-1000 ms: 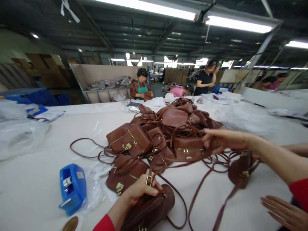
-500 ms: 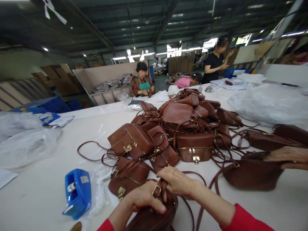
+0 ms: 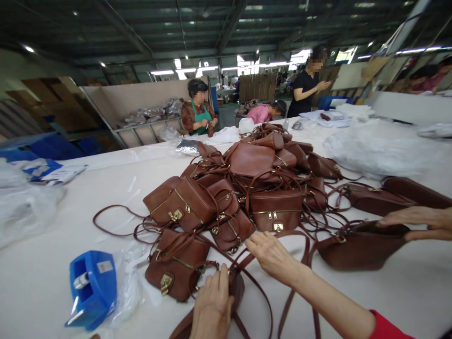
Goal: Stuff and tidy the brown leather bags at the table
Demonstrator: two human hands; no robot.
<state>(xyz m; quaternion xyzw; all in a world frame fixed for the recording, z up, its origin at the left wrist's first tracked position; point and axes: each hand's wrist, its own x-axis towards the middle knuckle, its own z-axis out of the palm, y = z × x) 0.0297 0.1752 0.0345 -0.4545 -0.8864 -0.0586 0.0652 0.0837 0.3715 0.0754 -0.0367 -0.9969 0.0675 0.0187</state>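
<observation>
A brown leather bag [image 3: 237,288] lies at the front edge of the view, mostly covered by my left hand [image 3: 213,303], whose fingers are wrapped over its top. My right hand [image 3: 266,254] is just beyond, its fingers closed around the bag's brown strap [image 3: 247,260]. Left of my hands lies another brown bag [image 3: 183,263] with a gold lock plate. Behind them rises a pile of similar bags [image 3: 252,160] with tangled straps and gold zips.
A blue tape dispenser [image 3: 93,287] stands at the left beside crumpled clear plastic [image 3: 129,287]. At the right, another person's hand [image 3: 420,221] is on a brown bag [image 3: 363,247]. Plastic sheeting [image 3: 381,148] lies at the back right. Several people are beyond the table.
My right hand has moved off the bag's top onto the strap, which now stretches out. My left hand has turned palm down over the bag. The view has shifted right.
</observation>
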